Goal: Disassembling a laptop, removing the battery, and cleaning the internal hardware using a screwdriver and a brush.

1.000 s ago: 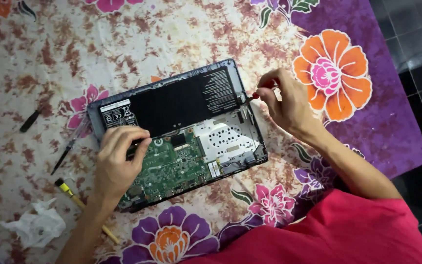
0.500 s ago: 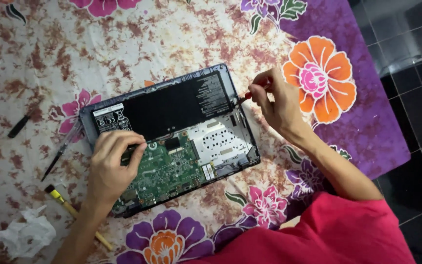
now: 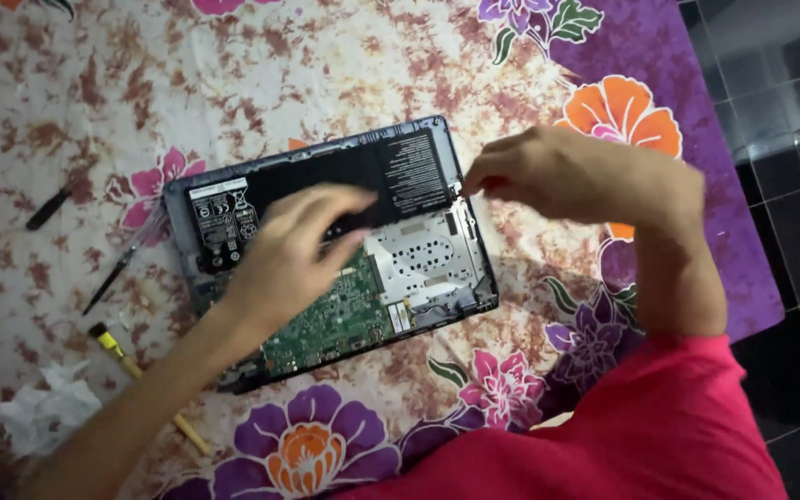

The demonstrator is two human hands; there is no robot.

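An opened laptop [image 3: 423, 268] lies bottom-up on a flowered cloth, showing a black battery [image 3: 391, 176], a green circuit board [image 3: 335, 324] and a silver metal plate. My left hand [image 3: 293, 250] hovers over the battery and board, fingers spread and blurred by motion. My right hand [image 3: 567, 171] is at the laptop's far right corner, fingertips pinched on a small red-handled tool whose tip touches the corner.
On the cloth left of the laptop lie a black-handled tool [image 3: 48, 208], a thin dark screwdriver [image 3: 118, 268], a yellow-handled brush [image 3: 141, 380] and a crumpled white tissue [image 3: 43, 417]. Dark floor tiles [image 3: 789, 111] lie to the right.
My left hand has lifted off the circuit board and moved up over the battery. The right hand has stayed at the laptop's right corner. The camera has shifted closer.
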